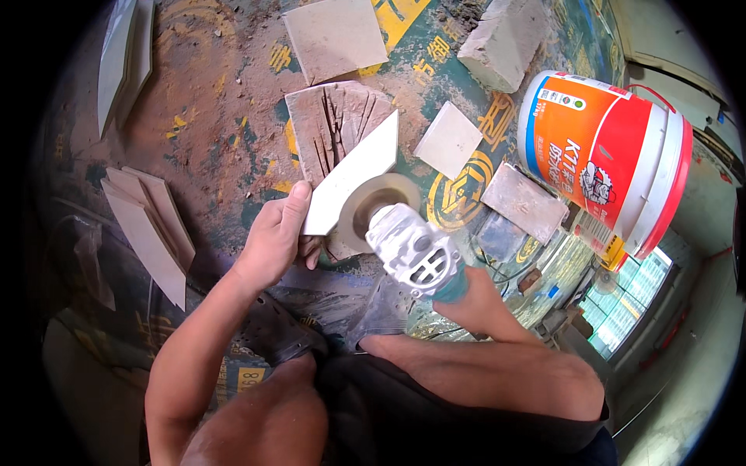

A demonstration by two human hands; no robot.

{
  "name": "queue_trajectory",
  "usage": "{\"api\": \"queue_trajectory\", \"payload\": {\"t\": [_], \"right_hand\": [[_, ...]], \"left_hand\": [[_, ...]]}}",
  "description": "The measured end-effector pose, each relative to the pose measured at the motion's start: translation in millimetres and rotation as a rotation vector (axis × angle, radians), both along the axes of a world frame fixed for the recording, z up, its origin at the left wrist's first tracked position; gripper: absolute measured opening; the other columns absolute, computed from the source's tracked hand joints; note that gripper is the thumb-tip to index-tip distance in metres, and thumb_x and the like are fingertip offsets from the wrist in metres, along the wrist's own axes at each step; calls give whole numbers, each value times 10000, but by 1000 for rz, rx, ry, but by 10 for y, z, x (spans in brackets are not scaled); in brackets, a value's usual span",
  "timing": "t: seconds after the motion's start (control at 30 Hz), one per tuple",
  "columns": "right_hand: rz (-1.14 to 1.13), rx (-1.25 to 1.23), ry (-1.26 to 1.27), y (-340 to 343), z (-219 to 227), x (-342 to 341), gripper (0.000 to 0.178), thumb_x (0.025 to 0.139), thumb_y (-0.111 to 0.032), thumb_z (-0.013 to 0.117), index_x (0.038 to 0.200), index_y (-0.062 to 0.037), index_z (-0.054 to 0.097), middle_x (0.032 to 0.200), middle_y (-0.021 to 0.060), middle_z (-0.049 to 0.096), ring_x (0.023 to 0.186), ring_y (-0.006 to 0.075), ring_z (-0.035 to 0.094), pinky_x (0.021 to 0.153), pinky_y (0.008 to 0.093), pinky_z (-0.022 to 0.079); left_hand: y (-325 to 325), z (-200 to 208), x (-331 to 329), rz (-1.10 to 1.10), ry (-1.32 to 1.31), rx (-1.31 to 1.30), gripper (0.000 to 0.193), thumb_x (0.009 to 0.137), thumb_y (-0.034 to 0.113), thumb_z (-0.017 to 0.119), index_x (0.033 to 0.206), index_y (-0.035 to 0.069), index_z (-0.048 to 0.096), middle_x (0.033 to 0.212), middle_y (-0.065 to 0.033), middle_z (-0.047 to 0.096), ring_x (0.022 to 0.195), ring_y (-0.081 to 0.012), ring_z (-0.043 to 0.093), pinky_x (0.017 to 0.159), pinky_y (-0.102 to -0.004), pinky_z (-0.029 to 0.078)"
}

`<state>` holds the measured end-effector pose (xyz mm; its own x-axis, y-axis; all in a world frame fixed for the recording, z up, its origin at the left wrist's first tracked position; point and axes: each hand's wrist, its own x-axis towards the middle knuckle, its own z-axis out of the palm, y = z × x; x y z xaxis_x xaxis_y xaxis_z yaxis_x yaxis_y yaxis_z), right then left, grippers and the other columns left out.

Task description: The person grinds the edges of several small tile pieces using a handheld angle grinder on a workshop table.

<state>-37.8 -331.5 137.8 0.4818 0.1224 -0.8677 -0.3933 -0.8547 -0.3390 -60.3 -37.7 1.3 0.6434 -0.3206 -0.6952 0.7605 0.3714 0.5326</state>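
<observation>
My left hand point(273, 237) grips the lower left edge of a white tile piece point(353, 167) with slanted ends, thumb on top. In my right hand point(478, 303) is an angle grinder point(416, 252) with a white head and teal body. Its round disc point(359, 208), blurred, lies over the tile's lower right edge; whether it touches cannot be made out. Beneath the tile lies a dusty slab point(320, 116) scored with several dark cuts.
A large orange and red bucket point(598, 155) stands at right, beside a dusty block point(524, 202). Around lie a square tile point(334, 39), a smaller tile point(449, 140), a thick block point(505, 43) and stacked cut tiles point(151, 225) at left. Reddish dust covers the green sheet point(210, 155).
</observation>
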Motion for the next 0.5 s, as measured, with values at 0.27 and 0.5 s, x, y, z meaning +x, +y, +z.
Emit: {"api": "queue_trajectory", "payload": {"t": [0.27, 0.5], "right_hand": [[81, -27, -44, 55, 2, 30, 420, 716, -184, 803, 1086, -36, 670, 928, 214, 727, 930, 389, 714, 787, 401, 556], [61, -4, -17, 47, -6, -23, 407, 720, -187, 794, 1072, -26, 668, 904, 209, 724, 893, 379, 721, 769, 403, 551]], "left_hand": [[5, -44, -29, -28, -18, 35, 676, 1082, 568, 290, 707, 59, 527, 520, -12, 434, 425, -151, 493, 430, -277, 388], [-14, -31, -8, -12, 17, 29, 681, 1087, 558, 284, 713, 46, 535, 518, -10, 421, 422, -147, 479, 429, -278, 393]]}}
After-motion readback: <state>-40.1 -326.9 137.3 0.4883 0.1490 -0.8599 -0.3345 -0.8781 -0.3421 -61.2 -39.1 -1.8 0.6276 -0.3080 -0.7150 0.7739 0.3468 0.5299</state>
